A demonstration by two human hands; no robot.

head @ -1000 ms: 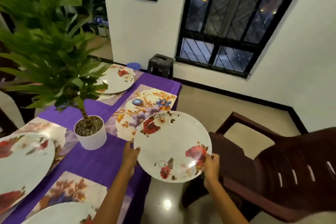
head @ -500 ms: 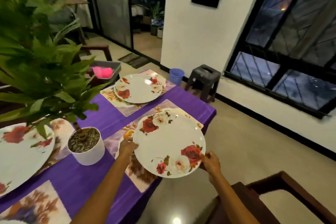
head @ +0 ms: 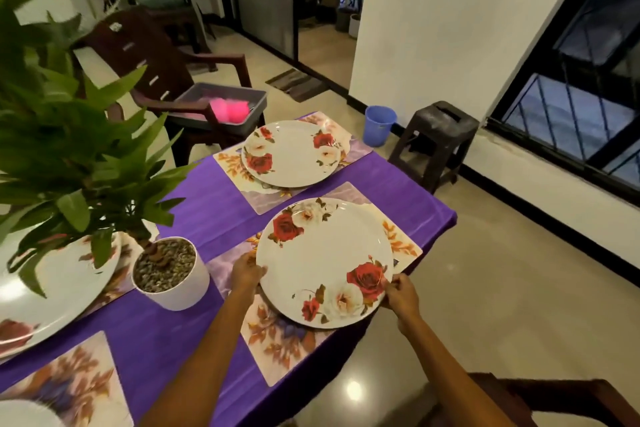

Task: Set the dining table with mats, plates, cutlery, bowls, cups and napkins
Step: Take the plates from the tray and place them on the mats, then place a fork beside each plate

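I have the rose-patterned plate in the lower centre of the frame, held by its rim over the floral mat at the near right corner of the table. My left hand grips the plate's left edge, fingers curled under it; my right hand pinches the lower right edge beside the big red rose. The plate looks tilted slightly, its near edge above the mat, so I judge it not fully set down yet; I cannot tell whether the far edge already touches.

This is the plate-laying step. Just beyond, toward the upper centre, a second plate already sits on its own mat. At the left edge of the frame a third plate lies partly behind the leaves of the potted plant, and another mat shows at lower left with a sliver of white plate in the corner.

For the next move I need to lower the plate flat and centre it on the mat, then slide my fingers out from under the rim without dragging it toward the table edge, which is close on the right. The purple tablecloth may shift if I push sideways. Cutlery, bowls, cups and napkins are not on the table that I can see, so most of the setting remains.
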